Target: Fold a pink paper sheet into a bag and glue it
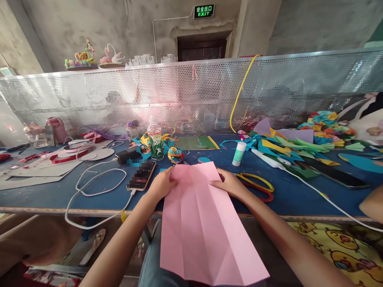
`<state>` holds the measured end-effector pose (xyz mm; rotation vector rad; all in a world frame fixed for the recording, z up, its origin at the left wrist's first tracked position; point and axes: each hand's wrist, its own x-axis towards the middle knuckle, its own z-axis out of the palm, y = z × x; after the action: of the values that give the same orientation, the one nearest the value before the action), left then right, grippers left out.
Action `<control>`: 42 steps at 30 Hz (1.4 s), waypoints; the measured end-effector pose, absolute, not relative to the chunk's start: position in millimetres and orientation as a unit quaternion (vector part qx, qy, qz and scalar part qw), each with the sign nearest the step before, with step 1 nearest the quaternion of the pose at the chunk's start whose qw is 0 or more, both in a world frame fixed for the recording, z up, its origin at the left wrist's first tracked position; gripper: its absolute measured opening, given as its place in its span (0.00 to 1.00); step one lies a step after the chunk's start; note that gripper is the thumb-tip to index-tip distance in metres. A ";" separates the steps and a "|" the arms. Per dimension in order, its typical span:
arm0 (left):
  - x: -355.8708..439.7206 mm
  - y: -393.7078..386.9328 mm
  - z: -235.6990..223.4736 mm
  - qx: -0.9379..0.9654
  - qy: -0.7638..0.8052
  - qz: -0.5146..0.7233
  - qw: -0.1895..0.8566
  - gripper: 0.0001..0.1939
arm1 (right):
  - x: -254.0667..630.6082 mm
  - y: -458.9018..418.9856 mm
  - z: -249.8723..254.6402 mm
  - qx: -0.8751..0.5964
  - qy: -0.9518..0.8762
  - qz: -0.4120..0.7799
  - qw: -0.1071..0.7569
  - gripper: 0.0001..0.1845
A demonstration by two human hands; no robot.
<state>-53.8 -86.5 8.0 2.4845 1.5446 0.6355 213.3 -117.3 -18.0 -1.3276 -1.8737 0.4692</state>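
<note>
A large pink sheet of paper (201,223), creased lengthwise, lies half on the blue table (54,193) and hangs over its front edge toward my lap. My left hand (163,184) rests on the sheet's upper left edge, fingers curled over it and pinching the paper. My right hand (229,184) presses on the upper right edge, fingers closed against the sheet. Both hands sit at the far end of the paper.
A phone (141,175) on a white charging cable (95,187) lies left of my left hand. A water bottle (155,139), a glue stick (239,154), scissors (257,185) and heaps of coloured paper scraps (287,147) surround the sheet. A perforated metal screen (191,95) backs the table.
</note>
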 end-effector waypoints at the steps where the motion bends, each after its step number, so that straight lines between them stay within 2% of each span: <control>1: -53.7 -87.6 9.9 0.839 0.497 0.207 0.075 0.22 | 213.9 -116.6 -16.7 -0.520 -0.744 0.185 0.378 0.22; 5: -52.6 -94.3 16.4 0.884 0.425 0.177 0.080 0.23 | 212.9 -117.5 -7.7 -0.508 -0.779 0.174 0.323 0.19; 8: -48.7 -99.8 18.0 0.902 0.398 0.146 0.083 0.23 | 208.3 -121.5 3.3 -0.463 -0.829 0.149 0.276 0.24; 10: -44.1 -104.2 18.2 0.907 0.392 0.128 0.085 0.22 | 204.0 -124.6 11.9 -0.436 -0.862 0.146 0.213 0.25; 13: -36.4 -111.6 16.9 0.913 0.385 0.103 0.090 0.20 | 197.0 -128.2 21.6 -0.450 -0.865 0.193 0.111 0.21; 16: -31.7 -117.8 12.8 0.916 0.382 0.059 0.110 0.24 | 189.3 -131.9 19.7 -0.483 -0.840 0.234 0.076 0.23; 19: -31.5 -120.0 8.2 0.908 0.394 0.030 0.142 0.30 | 180.7 -139.9 6.4 -0.521 -0.816 0.235 0.093 0.31; 21: -32.7 -118.1 7.9 0.908 0.388 0.040 0.156 0.28 | 175.9 -146.6 -2.8 -0.538 -0.808 0.214 0.110 0.34; 25: -33.4 -105.1 15.5 0.908 0.373 0.070 0.177 0.15 | 172.7 -150.0 -7.9 -0.554 -0.794 0.185 0.170 0.22; 30: -28.4 -78.3 23.7 0.875 0.423 0.111 0.205 0.13 | 179.8 -128.6 -0.9 -0.568 -0.752 0.204 0.267 0.11; 32: -26.9 -68.1 23.0 0.861 0.441 0.129 0.219 0.14 | 183.8 -118.3 -2.1 -0.575 -0.736 0.216 0.286 0.12; 35: -27.2 -57.7 19.9 0.842 0.451 0.150 0.255 0.20 | 189.4 -108.0 -8.1 -0.582 -0.706 0.250 0.315 0.24; 37: -28.9 -54.9 18.2 0.837 0.439 0.157 0.286 0.18 | 192.3 -105.4 -11.5 -0.577 -0.695 0.276 0.329 0.27; 39: -31.2 -55.6 17.5 0.838 0.418 0.167 0.309 0.12 | 194.1 -105.7 -12.6 -0.566 -0.692 0.293 0.340 0.25; 42: -33.8 -60.7 17.7 0.839 0.391 0.198 0.321 0.05 | 194.7 -108.0 -10.9 -0.545 -0.696 0.305 0.355 0.16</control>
<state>-33.8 -60.7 17.7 2.2056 1.0283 0.5208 194.7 -108.0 -10.9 -1.4074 -1.7984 0.7889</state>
